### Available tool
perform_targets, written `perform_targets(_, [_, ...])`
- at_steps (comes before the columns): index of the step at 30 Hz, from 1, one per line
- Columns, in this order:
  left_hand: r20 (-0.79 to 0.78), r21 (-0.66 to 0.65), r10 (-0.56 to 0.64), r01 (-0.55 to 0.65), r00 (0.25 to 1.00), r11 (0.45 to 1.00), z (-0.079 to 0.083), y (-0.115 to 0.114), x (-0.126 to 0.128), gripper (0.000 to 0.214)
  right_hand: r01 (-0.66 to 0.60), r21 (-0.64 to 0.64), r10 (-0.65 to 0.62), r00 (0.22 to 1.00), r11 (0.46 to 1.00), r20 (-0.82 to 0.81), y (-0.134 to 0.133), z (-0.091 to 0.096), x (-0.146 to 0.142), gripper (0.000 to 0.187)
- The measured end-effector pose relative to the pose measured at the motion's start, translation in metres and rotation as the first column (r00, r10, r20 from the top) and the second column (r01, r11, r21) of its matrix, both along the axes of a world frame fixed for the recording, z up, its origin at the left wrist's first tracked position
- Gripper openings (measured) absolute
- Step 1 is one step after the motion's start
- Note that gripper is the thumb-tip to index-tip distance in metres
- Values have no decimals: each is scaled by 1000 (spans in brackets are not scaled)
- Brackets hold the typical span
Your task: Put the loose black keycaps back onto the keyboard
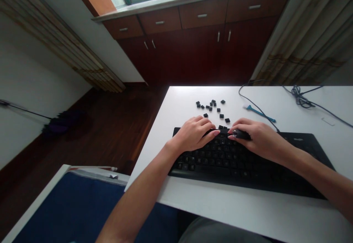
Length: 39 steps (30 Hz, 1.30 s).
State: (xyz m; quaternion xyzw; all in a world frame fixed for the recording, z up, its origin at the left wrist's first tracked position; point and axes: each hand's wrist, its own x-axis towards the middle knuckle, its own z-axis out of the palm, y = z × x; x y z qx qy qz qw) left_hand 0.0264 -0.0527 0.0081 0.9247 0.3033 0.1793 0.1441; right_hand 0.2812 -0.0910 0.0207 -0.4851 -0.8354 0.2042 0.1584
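Note:
A black keyboard (217, 162) lies on the white table with its cable leaving the far edge. Several key positions in its upper left part look bare. My left hand (193, 134) rests on the keyboard's far left edge, its fingers bent over that edge and its thumb along the top rows. In my right hand (256, 136) is a small black tool (240, 134) with a shiny tip, pinched between thumb and fingers above the top row. Its exact kind is unclear. Loose black keycaps (221, 116) lie scattered behind the keyboard, some close to both hands' fingertips.
Behind the keyboard lies a blue brush (260, 113), partly under the cable (257, 107). A bundled cable (302, 97) and a thin bent metal piece (328, 121) are further right. The table's left edge (149, 136) drops to a dark floor. A blue-covered seat (74, 210) stands lower left.

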Motion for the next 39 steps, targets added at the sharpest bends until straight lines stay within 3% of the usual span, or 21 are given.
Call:
perform_targets(10, [-4, 12, 3, -2, 1000, 1000, 1, 0, 0, 35, -28, -1, 28, 991, 1000, 131, 5, 5, -3, 18])
perform_targets(15, [0, 15, 3, -3, 1000, 1000, 2, -1, -1, 37, -18, -45, 20, 999, 999, 29, 3, 15, 4, 25])
perform_targets(19, [55, -11, 23, -22, 998, 1000, 1, -1, -2, 38, 121, -127, -144, 972, 984, -188, 1, 27, 0, 26])
perform_targets(21, [128, -49, 67, -62, 990, 997, 0, 0, -3, 40, 132, -240, -228, 873, 962, -432, 1, 30, -8, 37])
perform_targets(23, [250, -124, 152, -124, 956, 985, -1, 3, -4, 43, 35, -338, -273, 670, 941, -691, 1, 33, -18, 47])
perform_targets(26, [464, -325, 335, -194, 820, 925, -1, 10, -8, 52, -85, -305, -256, 360, 948, -897, -1, 39, -34, 54])
perform_targets(28, [551, -455, 457, -208, 698, 866, 0, 16, -12, 58, -85, -222, -194, 253, 971, -948, -2, 39, -42, 54])
perform_targets(31, [600, -566, 579, -219, 551, 795, 1, 24, -17, 62, -86, -168, -145, 230, 982, -962, 0, 25, -52, 54])
perform_targets(35, [621, -626, 630, -188, 467, 757, 1, 29, -22, 61, -121, -230, -186, 296, 966, -937, 8, 9, -60, 54])
perform_targets(39, [623, -616, 612, -176, 487, 768, -2, 30, -21, 55, -130, -177, -134, 284, 976, -949, 8, 36, -54, 53])
